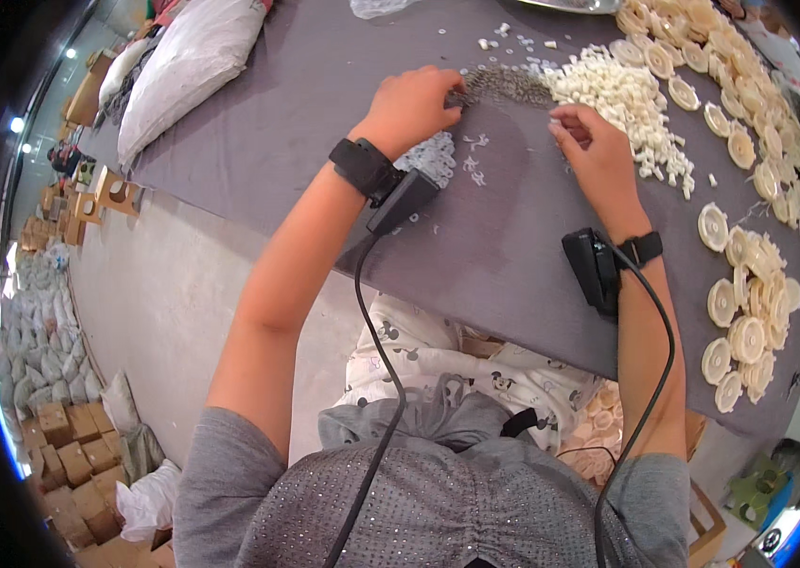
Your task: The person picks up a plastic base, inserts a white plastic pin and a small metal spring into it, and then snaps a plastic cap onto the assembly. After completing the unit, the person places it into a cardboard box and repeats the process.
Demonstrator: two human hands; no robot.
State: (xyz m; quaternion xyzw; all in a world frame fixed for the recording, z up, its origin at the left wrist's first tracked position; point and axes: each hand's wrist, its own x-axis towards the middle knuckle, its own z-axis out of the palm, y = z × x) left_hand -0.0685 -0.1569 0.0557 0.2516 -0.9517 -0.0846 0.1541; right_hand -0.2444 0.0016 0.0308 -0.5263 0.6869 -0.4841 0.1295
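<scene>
My left hand (416, 111) reaches to the near-left end of a pile of small dark metal pieces (513, 85), its fingers curled together at the pile's edge. What they hold, if anything, is too small to see. My right hand (598, 156) is beside a heap of small cream plastic pieces (619, 99), thumb and fingers drawn together in a pinch. A tiny pale bit seems to show at those fingertips, too small to name. Under my left wrist lies a cluster of small translucent pieces (435, 156), with a few small white pieces (475, 172) just right of it.
Round cream plastic discs (745, 327) lie in heaps along the table's right side. A large white sack (187, 71) rests at the back left of the grey table (504, 275). Black cables (362, 293) trail from both wrist devices. Cardboard boxes (78, 445) stand at the far left.
</scene>
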